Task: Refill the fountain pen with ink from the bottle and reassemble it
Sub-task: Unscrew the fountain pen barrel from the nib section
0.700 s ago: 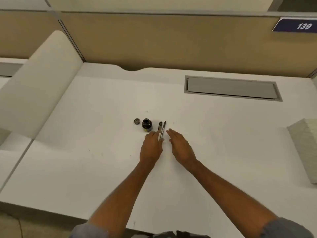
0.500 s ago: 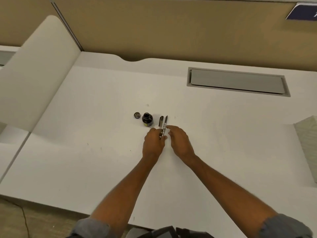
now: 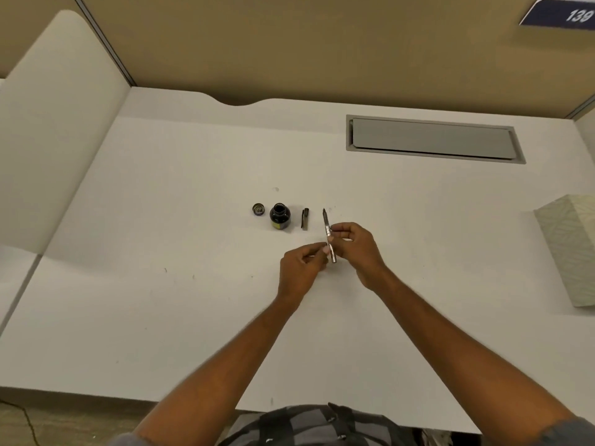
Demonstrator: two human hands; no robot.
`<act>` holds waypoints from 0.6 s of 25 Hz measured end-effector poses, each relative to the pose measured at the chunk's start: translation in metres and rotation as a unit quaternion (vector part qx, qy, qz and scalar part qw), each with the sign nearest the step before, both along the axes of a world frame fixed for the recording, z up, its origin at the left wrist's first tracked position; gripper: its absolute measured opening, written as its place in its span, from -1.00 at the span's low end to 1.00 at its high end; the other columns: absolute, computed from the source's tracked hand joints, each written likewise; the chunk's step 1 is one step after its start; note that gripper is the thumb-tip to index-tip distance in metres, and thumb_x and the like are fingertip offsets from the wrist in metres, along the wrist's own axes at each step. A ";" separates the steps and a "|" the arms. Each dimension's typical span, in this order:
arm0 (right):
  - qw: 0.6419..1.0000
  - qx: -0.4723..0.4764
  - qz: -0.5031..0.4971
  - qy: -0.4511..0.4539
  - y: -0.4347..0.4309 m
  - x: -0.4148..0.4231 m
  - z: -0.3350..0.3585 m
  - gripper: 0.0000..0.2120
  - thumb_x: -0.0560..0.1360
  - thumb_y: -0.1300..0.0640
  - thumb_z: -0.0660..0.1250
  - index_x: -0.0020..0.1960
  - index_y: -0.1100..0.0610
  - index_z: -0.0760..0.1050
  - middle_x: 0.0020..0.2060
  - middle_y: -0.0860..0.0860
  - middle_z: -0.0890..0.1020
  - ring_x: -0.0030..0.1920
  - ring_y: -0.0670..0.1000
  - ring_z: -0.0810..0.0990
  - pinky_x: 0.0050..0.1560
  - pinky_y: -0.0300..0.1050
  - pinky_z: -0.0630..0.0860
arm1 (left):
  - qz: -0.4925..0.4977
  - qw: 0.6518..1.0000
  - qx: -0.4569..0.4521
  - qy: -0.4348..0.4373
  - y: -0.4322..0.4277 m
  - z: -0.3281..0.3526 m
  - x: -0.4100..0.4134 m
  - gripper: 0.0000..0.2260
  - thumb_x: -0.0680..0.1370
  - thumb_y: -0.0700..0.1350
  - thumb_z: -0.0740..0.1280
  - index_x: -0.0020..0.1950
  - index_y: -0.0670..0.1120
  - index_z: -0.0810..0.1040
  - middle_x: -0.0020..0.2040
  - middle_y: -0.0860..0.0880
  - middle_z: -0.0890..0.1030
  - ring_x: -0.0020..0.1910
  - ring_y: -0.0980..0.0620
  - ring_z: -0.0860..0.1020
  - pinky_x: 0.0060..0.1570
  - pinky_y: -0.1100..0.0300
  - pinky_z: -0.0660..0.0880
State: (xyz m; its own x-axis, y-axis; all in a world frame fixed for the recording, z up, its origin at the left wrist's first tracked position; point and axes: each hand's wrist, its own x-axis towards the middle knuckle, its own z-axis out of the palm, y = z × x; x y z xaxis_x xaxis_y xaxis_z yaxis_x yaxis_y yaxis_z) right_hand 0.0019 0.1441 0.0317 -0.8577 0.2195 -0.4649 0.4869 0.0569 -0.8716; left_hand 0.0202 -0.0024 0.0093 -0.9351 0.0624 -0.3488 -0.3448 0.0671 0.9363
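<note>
The fountain pen (image 3: pixel 327 227) is lifted off the white desk (image 3: pixel 193 300), nib pointing away from me. My right hand (image 3: pixel 355 249) pinches it around the middle. My left hand (image 3: pixel 302 268) grips its rear end with thumb and fingertips. The open ink bottle (image 3: pixel 280 216) stands just left of the hands. Its round lid (image 3: pixel 258 209) lies further left. The dark pen cap (image 3: pixel 305 217) lies on the desk between the bottle and the pen.
A grey cable hatch (image 3: pixel 431 138) is set into the desk at the back right. A pale patterned box (image 3: pixel 570 249) sits at the right edge. A white curved divider (image 3: pixel 58 123) rises on the left, with tan partition walls behind.
Both hands have closed on the pen and raised it off the desk, slightly to the right; the cap stays lying beside the bottle.
</note>
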 end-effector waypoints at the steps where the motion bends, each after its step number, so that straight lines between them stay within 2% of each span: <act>1: 0.999 -0.037 -0.002 -0.007 0.002 0.003 0.005 -0.81 0.57 0.27 0.44 0.18 0.17 0.60 -0.02 0.08 0.69 -0.08 0.02 0.65 -0.08 -0.16 0.59 | 0.014 0.999 0.041 -0.030 -0.005 0.008 -0.002 -0.89 0.59 -0.05 0.45 0.07 -0.01 0.71 -0.02 -0.05 0.76 -0.07 0.04 0.72 0.01 0.13 0.66; 3: 0.995 -0.100 -0.008 -0.015 0.003 0.011 0.017 -0.83 0.60 0.29 0.39 0.17 0.16 0.61 -0.06 0.07 0.66 -0.13 0.00 0.59 -0.07 -0.14 0.56 | 0.016 0.992 0.095 -0.079 -0.017 0.021 -0.012 -0.83 0.61 0.02 0.40 0.12 -0.02 0.67 0.09 -0.06 0.72 0.04 0.01 0.68 0.06 0.13 0.64; 5: 0.990 -0.141 -0.005 -0.013 0.000 0.020 0.027 -0.82 0.63 0.29 0.34 0.19 0.16 0.62 -0.03 0.04 0.66 -0.08 -0.03 0.59 0.01 -0.16 0.60 | -0.017 0.985 0.133 -0.104 -0.028 0.031 -0.023 -0.72 0.63 0.07 0.36 0.23 -0.06 0.64 0.19 -0.02 0.68 0.19 0.01 0.63 0.15 0.12 0.59; 7: 0.986 -0.167 0.012 -0.005 -0.003 0.027 0.034 -0.80 0.65 0.28 0.32 0.24 0.20 0.62 0.03 0.06 0.67 -0.02 -0.04 0.60 0.02 -0.21 0.61 | -0.038 0.977 0.182 -0.106 -0.033 0.037 -0.028 -0.69 0.65 0.03 0.33 0.32 -0.08 0.61 0.19 0.03 0.66 0.25 0.03 0.59 0.24 0.12 0.53; 12: 0.981 -0.186 0.055 -0.026 -0.007 0.033 0.054 -0.72 0.70 0.14 0.28 0.27 0.30 0.61 0.06 0.13 0.69 -0.04 -0.05 0.61 -0.02 -0.32 0.62 | -0.043 0.957 0.267 -0.106 -0.037 0.039 -0.025 -0.78 0.68 -0.06 0.29 0.28 -0.01 0.63 0.04 0.07 0.61 0.11 0.11 0.56 0.21 0.19 0.51; 15: 0.977 -0.165 0.099 -0.096 -0.006 0.036 0.061 -0.61 0.71 -0.04 0.22 0.21 0.26 0.64 -0.18 0.00 0.69 -0.28 -0.15 0.56 -0.23 -0.37 0.56 | -0.031 0.958 0.274 -0.080 -0.033 0.038 -0.021 -0.80 0.68 -0.08 0.27 0.22 -0.05 0.65 -0.02 0.05 0.61 0.04 0.12 0.57 0.17 0.21 0.53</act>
